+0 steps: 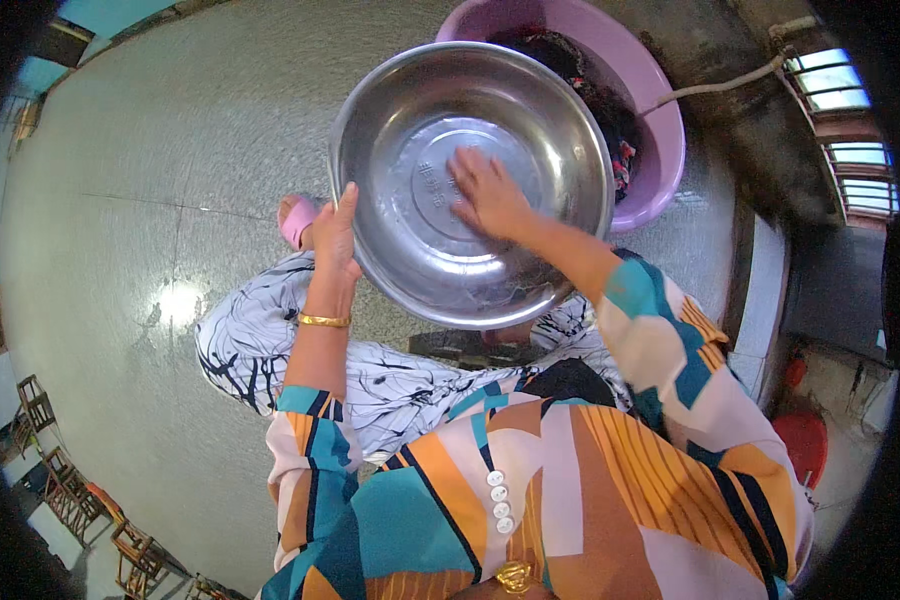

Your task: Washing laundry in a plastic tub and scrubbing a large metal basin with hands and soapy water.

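Observation:
A wide stainless steel basin (390,247) is held up in front of me, tilted so that its inside faces me. My left hand (335,232) grips its left rim, thumb over the edge and the other fingers hidden behind. Inside the basin, my right hand (491,193) lies over the bottom with its fingers spread, slightly blurred. It holds nothing that I can see, and whether the palm touches the metal is hard to tell. Raised markings show on the basin's bottom, and its inner surface looks wet and shiny.
Behind the basin, a pink plastic tub (664,150) holds dark, wet-looking cloth (622,161). A hose (712,87) runs into the tub from the right. Several wooden chairs (64,480) line the far left. A red round object (802,446) is at right. The tile floor (135,150) shines.

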